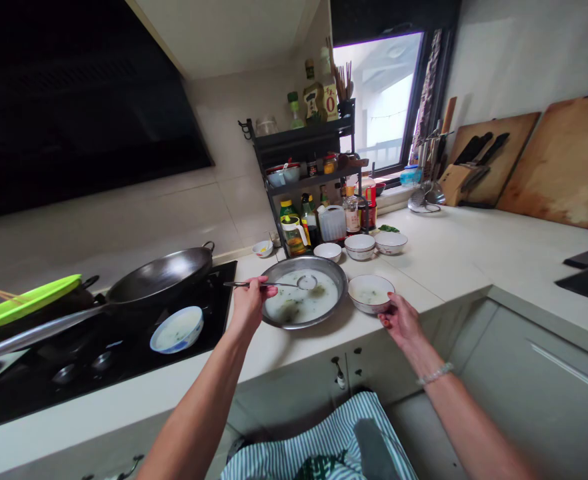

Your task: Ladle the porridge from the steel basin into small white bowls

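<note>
My left hand [255, 298] is closed round the handle of a metal ladle [287, 285]. The ladle's round head is over the milky soup, with dark green bits, in a wide metal basin [343, 293]. My right hand [403, 319] grips the rim and side of a small white bowl [373, 307] just right of the basin. Some of the same pale liquid is in that bowl. Behind it are more white bowls: one [328, 252] by the rack, a stack [360, 248] in the middle, and another [391, 244] to the right.
On the black stove [124, 353] at left are a wok [159, 277], a blue-and-white bowl [178, 331] of pale soup and a lime-green basket [29, 303]. A rack [307, 127] of bottles backs the counter. A knife block [459, 183] and cutting boards [564, 163] stand right.
</note>
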A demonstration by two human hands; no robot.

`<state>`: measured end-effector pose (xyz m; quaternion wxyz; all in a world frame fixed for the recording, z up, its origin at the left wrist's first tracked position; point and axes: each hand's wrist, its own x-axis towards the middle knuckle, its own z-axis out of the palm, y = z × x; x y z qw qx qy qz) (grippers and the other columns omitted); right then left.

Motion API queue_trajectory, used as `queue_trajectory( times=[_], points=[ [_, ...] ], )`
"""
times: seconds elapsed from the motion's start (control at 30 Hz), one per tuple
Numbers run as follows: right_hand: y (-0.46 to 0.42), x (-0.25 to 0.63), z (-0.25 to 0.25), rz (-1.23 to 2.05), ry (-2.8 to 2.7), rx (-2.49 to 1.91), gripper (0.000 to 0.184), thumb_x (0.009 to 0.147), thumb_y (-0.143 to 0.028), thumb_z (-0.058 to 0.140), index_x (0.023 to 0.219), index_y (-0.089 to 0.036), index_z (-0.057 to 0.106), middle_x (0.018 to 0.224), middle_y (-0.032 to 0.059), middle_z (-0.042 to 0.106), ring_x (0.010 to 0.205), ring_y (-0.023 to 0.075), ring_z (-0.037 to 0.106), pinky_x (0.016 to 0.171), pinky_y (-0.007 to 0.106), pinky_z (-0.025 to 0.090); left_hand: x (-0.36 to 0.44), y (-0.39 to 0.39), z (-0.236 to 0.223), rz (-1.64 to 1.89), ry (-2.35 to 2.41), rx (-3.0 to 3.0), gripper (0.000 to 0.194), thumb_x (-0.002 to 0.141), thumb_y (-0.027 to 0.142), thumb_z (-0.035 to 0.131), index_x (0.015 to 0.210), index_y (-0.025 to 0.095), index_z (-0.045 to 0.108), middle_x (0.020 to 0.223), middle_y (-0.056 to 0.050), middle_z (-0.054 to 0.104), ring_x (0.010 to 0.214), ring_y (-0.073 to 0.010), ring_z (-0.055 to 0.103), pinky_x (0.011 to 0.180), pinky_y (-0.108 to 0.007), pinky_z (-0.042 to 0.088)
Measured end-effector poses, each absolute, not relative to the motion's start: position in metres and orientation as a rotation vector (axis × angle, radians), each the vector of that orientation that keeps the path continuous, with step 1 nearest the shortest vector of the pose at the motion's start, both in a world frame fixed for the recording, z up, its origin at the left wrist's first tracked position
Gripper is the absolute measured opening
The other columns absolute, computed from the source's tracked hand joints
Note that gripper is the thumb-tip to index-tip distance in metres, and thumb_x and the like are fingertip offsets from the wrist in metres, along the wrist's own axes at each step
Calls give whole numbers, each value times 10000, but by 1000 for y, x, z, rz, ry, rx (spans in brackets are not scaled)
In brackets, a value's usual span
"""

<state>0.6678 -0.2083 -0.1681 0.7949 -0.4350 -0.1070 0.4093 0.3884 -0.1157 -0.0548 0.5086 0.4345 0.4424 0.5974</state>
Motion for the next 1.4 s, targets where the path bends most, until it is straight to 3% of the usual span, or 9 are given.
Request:
queue_trajectory(
  times=[0.67, 1.07, 1.4],
  points=[
    [-209, 667, -166, 879, -220, -926, 249, 566, -289, 728, 705, -188, 547, 477, -30, 548, 339, 85, 465, 270, 154, 282, 399, -124, -46, 1439, 1051, 1025, 148, 796, 120, 463, 773, 89, 606, 516, -36, 620, 473, -128, 620, 578, -245, 526],
    [-208, 668, -168, 890, -229, -915, 260, 575, -300, 734, 708, -189, 539, 482, -38, 553, 334, 85, 470, 277, 153, 277, 451, -137, -29, 1357, 897, 1097, 151, 790, 109, 437, 760, 118, 585, 497, -23, 613, 464, -118, 617, 549, -219, 509],
    [-209, 667, -168, 886, -222, -921, 268, 570, -306, 726, 728, -190, 544, 476, -32, 565, 331, 94, 478, 289, 154, 277, 495, -160, -61, 1187, 714, 1673, 128, 848, 174, 405, 855, 159, 532, 531, 4, 586, 482, -146, 615, 499, -239, 483]
  ],
)
